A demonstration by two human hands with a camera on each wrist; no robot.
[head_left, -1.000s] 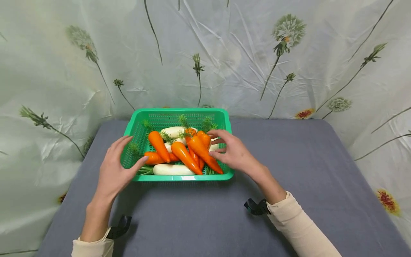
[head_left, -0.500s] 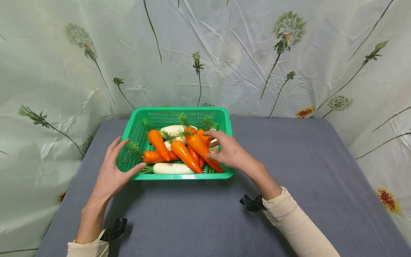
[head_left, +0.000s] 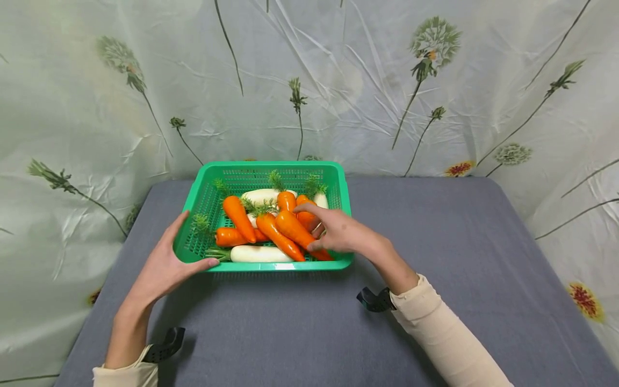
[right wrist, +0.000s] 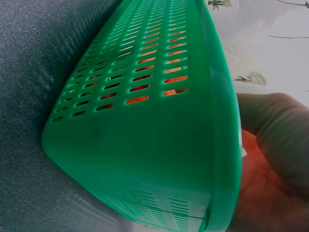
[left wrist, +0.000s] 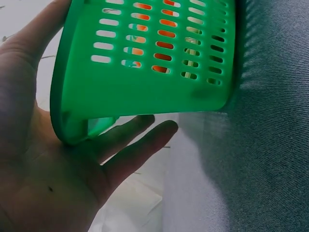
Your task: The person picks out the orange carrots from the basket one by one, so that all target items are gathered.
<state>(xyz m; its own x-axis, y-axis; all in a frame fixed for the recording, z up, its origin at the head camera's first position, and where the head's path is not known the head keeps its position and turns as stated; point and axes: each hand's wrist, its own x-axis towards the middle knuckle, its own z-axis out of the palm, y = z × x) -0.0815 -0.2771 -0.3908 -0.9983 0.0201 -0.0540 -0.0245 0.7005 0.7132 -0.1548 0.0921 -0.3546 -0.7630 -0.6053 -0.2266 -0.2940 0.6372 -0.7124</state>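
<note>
A green plastic basket (head_left: 275, 266) holds several orange carrots and white radishes with green tops. My right hand (head_left: 342, 231) reaches over its right side. Its thumb lies on the near side of a carrot (head_left: 292, 226), with curled fingers behind it, pinching it. In the right wrist view the basket wall hides most of that grip. My left hand (head_left: 162, 266) lies at the basket's near left corner, thumb along the front rim. Seen from the left wrist, its long fingers (left wrist: 140, 150) stretch nearly straight outside the wall, around the corner.
More carrots (head_left: 237, 217) and a radish (head_left: 261, 254) lie in the basket beside the pinched carrot. The basket stands on a grey cloth-covered table (head_left: 435, 242). Behind the table hangs a pale curtain (head_left: 348, 107) with printed flowers.
My right hand has moved left and down into the pile, fingers closing about a carrot, which has shifted left. My left hand has slid slightly down and left to the basket's corner.
</note>
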